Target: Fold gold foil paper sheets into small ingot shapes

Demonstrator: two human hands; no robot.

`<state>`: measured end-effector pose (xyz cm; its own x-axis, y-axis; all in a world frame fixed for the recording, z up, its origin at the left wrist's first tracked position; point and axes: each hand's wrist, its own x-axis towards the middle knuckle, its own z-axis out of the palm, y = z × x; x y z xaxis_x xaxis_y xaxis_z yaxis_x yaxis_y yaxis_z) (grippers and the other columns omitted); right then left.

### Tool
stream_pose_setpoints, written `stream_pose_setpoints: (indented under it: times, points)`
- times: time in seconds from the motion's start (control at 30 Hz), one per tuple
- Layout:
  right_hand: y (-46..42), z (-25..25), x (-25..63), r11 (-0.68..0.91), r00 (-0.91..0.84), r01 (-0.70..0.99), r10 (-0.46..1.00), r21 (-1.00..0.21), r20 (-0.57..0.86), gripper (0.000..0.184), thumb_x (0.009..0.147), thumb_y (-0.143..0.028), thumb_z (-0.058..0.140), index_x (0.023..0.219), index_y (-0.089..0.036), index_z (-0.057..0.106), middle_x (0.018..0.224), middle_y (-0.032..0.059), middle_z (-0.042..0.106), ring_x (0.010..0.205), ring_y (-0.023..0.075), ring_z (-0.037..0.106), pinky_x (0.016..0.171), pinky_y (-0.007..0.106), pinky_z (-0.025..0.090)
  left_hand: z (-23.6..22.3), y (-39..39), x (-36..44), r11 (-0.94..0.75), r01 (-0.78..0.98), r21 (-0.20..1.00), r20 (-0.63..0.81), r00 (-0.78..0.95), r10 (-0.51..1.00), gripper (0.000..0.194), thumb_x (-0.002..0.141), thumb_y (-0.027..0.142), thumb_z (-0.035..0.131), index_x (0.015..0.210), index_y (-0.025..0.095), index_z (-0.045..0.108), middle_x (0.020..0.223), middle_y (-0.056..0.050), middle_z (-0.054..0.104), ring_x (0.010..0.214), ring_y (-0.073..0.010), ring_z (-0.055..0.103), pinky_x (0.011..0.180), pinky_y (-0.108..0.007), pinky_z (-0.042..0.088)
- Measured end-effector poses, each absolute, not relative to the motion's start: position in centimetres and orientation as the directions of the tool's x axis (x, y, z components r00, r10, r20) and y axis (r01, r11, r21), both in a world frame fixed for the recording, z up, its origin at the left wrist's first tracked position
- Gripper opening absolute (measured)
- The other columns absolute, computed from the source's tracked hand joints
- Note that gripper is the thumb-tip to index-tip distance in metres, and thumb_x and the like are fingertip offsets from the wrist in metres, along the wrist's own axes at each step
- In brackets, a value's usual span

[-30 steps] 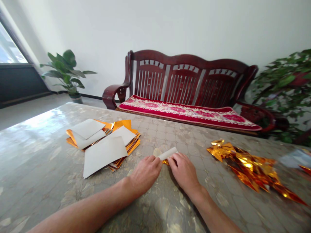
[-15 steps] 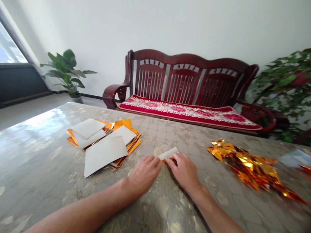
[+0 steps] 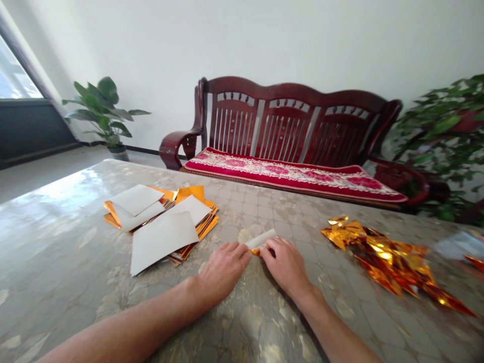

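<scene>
Head view, left hand [image 3: 226, 268]: is gripping folded paper [image 3: 261, 239].
Right hand [image 3: 286, 264]: is gripping it also.
Paper stack [image 3: 166, 238]: is lying leftward.

Daylight from left window [image 3: 17, 73], glare on tabletop [image 3: 70, 185], glints on gold foil [image 3: 397, 258]; right edge stretched, soft

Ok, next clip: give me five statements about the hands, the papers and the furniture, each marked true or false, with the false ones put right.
1. The left hand and the right hand are both at one small folded sheet. True.
2. The stack of sheets lies to the right of both hands. False: it lies to their left.
3. Shiny gold pieces lie on the table, right of the right hand. True.
4. The wooden bench has a bare seat. False: a patterned red cloth lies on it.
5. Leafy plants show on only one side of the bench. False: they show on both.
</scene>
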<state>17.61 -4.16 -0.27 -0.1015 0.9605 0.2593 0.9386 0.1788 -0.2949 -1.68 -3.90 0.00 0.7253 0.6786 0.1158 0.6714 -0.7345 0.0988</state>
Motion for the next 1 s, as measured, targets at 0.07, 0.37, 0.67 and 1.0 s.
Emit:
stream_pose_setpoints:
  times: [0.07, 0.37, 0.67, 1.0]
  points:
    - [-4.22, -0.28, 17.67, 0.173, -0.087, 0.924, 0.963, -0.339, 0.256, 0.025, 0.092, -0.029, 0.052, 0.071, -0.023, 0.061, 0.077, -0.0002, 0.067, 0.079, 0.0167, 0.056, 0.069, 0.027, 0.034, 0.01, -3.89, -1.70, -0.734, 0.672, 0.099, 0.113, 0.725, 0.679, 0.022, 0.096, 0.016, 0.049, 0.117, 0.020, 0.055, 0.110, -0.006, 0.062, 0.102, -0.0217, 0.056, 0.090, -0.035, 0.047]
    - [-4.08, -0.20, 17.56, 0.163, -0.086, 0.924, 0.970, -0.347, 0.226, 0.022, 0.092, -0.028, 0.051, 0.074, -0.024, 0.064, 0.082, 0.0001, 0.070, 0.082, 0.0173, 0.058, 0.071, 0.028, 0.035, 0.26, -3.91, -1.59, -0.716, 0.689, 0.113, 0.088, 0.711, 0.698, 0.022, 0.096, 0.015, 0.046, 0.115, 0.021, 0.055, 0.105, -0.006, 0.061, 0.099, -0.0210, 0.056, 0.089, -0.035, 0.046]
    - [-4.14, -0.08, 17.28, 0.118, -0.047, 0.942, 0.973, -0.315, 0.226, 0.017, 0.090, -0.027, 0.054, 0.076, -0.023, 0.062, 0.077, 0.0004, 0.068, 0.078, 0.0172, 0.059, 0.068, 0.028, 0.034, 0.48, -3.85, -1.51, -0.740, 0.669, 0.071, 0.074, 0.736, 0.673, 0.031, 0.093, 0.015, 0.048, 0.123, 0.022, 0.051, 0.108, -0.007, 0.059, 0.100, -0.0226, 0.053, 0.087, -0.036, 0.047]
    - [-4.16, -0.47, 17.59, 0.076, 0.008, 0.929, 0.974, -0.361, 0.226, 0.013, 0.091, -0.029, 0.053, 0.082, -0.024, 0.061, 0.081, 0.0005, 0.068, 0.078, 0.0175, 0.059, 0.067, 0.027, 0.034, 0.21, -3.74, -1.40, -0.753, 0.656, 0.045, 0.104, 0.747, 0.657, 0.023, 0.095, 0.018, 0.049, 0.117, 0.020, 0.054, 0.105, -0.007, 0.059, 0.096, -0.0235, 0.053, 0.084, -0.036, 0.049]
